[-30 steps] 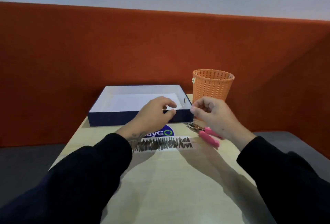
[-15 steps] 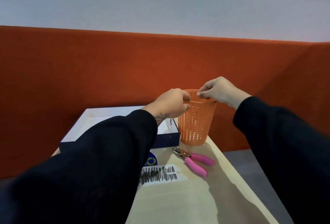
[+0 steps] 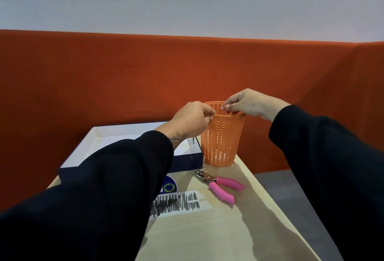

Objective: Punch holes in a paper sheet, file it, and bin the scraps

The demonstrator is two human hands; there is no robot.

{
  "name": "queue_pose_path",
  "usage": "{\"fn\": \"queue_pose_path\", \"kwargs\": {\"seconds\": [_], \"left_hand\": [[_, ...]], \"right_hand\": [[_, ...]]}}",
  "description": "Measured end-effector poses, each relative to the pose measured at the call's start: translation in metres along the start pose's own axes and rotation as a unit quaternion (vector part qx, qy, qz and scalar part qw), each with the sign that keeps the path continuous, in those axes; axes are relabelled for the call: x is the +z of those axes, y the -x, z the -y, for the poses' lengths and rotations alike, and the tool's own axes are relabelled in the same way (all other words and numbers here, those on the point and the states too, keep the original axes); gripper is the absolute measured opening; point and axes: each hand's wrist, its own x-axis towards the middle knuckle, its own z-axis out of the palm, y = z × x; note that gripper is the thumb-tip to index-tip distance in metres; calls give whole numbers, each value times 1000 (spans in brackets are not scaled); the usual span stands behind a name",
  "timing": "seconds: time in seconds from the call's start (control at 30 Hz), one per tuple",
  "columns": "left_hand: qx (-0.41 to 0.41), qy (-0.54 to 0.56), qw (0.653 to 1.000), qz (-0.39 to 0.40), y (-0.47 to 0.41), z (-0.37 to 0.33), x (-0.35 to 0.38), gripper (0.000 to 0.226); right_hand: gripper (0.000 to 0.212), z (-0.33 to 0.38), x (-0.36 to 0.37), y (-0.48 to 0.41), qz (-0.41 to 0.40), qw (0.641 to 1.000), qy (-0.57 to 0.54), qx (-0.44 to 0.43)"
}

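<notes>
An orange perforated bin (image 3: 221, 142) stands at the table's far right corner. My left hand (image 3: 191, 119) is at its near-left rim with thumb and fingers pinched together. My right hand (image 3: 249, 102) hovers over the bin's mouth, fingertips also pinched; a small pale speck shows at them, too small to identify. A hole punch with pink handles (image 3: 220, 186) lies on the table in front of the bin. A navy box (image 3: 187, 162) with a white inside sits left of the bin, and a white sheet (image 3: 124, 138) lies in it, partly hidden by my left sleeve.
The light wooden table (image 3: 218, 229) carries a white label scribbled over in black (image 3: 178, 202) and a round blue sticker (image 3: 169, 187). An orange padded partition (image 3: 104, 84) runs behind the table and along the right. Grey floor lies past the table's right edge.
Both hands rose from the box's front edge to the bin's rim, still pinched. My head tilted up and right. In the last half second the hands barely moved.
</notes>
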Motion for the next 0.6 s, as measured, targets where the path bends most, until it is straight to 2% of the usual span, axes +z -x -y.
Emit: {"fn": "queue_pose_path", "kwargs": {"seconds": [0.13, 0.3, 0.5, 0.6], "left_hand": [[-10, 6, 1000, -7, 2, -2, 2, 26], [-11, 11, 1000, -14, 4, -3, 2, 28], [-13, 14, 1000, -21, 6, -1, 5, 29], [-9, 30, 999, -19, 10, -2, 5, 30]], "right_hand": [[19, -1, 0, 0, -8, 999, 35, -10], [10, -1, 4, -2, -34, 993, 104, -39], [15, -2, 7, -5, -46, 993, 102, -43], [9, -3, 8, -5, -50, 993, 101, -41]]}}
